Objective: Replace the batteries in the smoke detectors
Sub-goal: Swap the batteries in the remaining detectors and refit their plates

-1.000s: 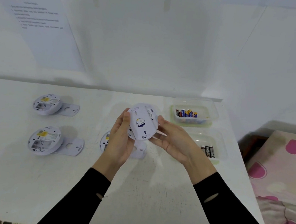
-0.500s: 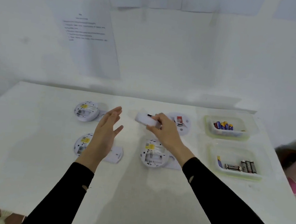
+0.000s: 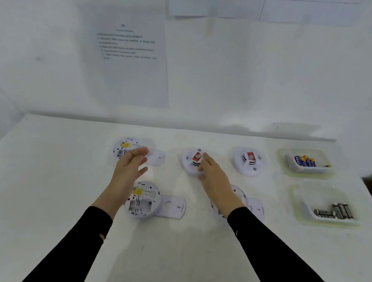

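From the head camera, we look down on a white desk [image 3: 62, 173] with five smoke detectors laid out in two rows. Our right hand [image 3: 211, 175] reaches to the middle detector [image 3: 191, 162] of the back row, which sits face up with a red label on top. The fingers lie fairly straight against its right side, touching it and not clamped round it. Next to it the back-right detector [image 3: 248, 161] sits face up as well, so we judge these two done and parked at the back, out of the way.

Our left hand [image 3: 131, 169] hovers apart from the right, fingers straight and relaxed, holding nothing, above the back-left detector [image 3: 125, 148]. That unit lies on its back, its plate [image 3: 157, 157] set beside it. The front-left detector [image 3: 143, 199] lies the same way, battery bay showing, with its plate [image 3: 172, 206] alongside. A third opened detector [image 3: 241, 193] is partly hidden under our right wrist. We judge these three are waiting for batteries.

At the right edge, one tub [image 3: 285, 169] holds blue-and-yellow batteries [image 3: 305, 161] and a nearer tub [image 3: 295, 196] holds dark batteries [image 3: 336, 211], likely keeping new and spent cells apart.
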`<state>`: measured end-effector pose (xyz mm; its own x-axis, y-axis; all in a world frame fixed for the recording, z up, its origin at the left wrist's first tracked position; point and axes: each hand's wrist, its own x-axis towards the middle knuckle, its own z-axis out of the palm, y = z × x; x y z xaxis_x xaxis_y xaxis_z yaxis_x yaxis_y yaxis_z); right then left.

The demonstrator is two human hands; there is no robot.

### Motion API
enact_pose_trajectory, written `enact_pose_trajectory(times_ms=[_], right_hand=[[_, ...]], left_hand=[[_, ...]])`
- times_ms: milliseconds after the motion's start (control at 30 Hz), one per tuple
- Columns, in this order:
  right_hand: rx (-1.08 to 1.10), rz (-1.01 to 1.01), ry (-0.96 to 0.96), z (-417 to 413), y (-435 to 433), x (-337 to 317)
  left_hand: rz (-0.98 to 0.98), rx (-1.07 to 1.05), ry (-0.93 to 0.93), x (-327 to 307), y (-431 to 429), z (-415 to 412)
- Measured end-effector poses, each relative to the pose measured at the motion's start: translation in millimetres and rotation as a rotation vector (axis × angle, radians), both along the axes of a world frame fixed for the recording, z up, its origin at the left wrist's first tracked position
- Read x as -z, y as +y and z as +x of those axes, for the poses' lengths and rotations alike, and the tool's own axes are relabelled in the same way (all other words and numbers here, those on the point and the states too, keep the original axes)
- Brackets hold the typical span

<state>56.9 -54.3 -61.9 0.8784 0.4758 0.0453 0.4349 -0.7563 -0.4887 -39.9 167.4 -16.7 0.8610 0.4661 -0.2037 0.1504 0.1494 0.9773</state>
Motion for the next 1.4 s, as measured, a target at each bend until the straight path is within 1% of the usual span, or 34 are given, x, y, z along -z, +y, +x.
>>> enact_pose_trajectory(times_ms=[67,133,167,267,333,367,433,500,567,633,700,767,833,867,900,933,967,1033,1067,1100,1167,1300,1400], right_hand=[[0.063,0.140,0.050,3,3,-4],[0.098,0.290,0.156,10,3,-13],[0.075,0.293,0.201,16,3,-18],[-0.036,0.157,0.306,30,1,-26],[-0.045,0.127,0.356,34,1,-27],[-0.044,0.111,0.348,36,2,-27],[-0.018,0.073,0.270,36,5,-24],[0.092,0.080,0.181,33,11,-19],[0.252,0.125,0.097,30,18,-12],[0.365,0.146,0.025,28,25,-8],[0.434,0.158,0.030,29,32,-7],[0.495,0.062,0.005,29,38,-10],[0.530,-0.096,-0.137,27,47,-10],[0.508,-0.141,-0.236,25,55,-11],[0.437,-0.154,-0.317,23,65,-11],[0.308,-0.148,-0.338,20,75,-12],[0.143,-0.121,-0.289,19,87,-12],[-0.140,-0.047,-0.024,19,106,-11],[-0.211,-0.027,0.112,20,113,-9],[-0.243,-0.018,0.204,22,119,-7],[-0.252,-0.025,0.272,26,125,-1],[-0.253,-0.078,0.191,32,130,4],[-0.256,-0.033,0.151,34,127,2]], left_hand=[[0.012,-0.017,0.001,2,4,3],[0.040,-0.048,0.017,7,9,5],[0.063,-0.059,0.030,10,12,5],[0.184,-0.103,0.045,19,24,5],[0.248,-0.167,0.037,21,31,6],[0.273,-0.197,0.039,23,34,7],[0.313,-0.238,0.056,27,40,11],[0.367,-0.250,0.103,36,47,15],[0.363,-0.222,0.135,45,53,18],[0.336,-0.152,0.134,52,56,21],[0.400,-0.123,0.144,57,60,23],[0.455,-0.107,0.155,63,66,26],[0.493,-0.114,0.144,67,69,26],[0.500,-0.126,0.136,68,70,27],[0.506,-0.135,0.116,65,69,26],[0.509,-0.143,0.088,65,67,26],[0.507,-0.145,0.066,65,67,26],[0.498,-0.147,0.052,65,68,25],[0.498,-0.143,0.057,67,70,25],[0.497,-0.141,0.060,71,73,25],[0.473,-0.137,0.046,71,75,22],[0.440,-0.140,-0.026,66,68,21],[0.362,-0.158,-0.037,65,66,18]])
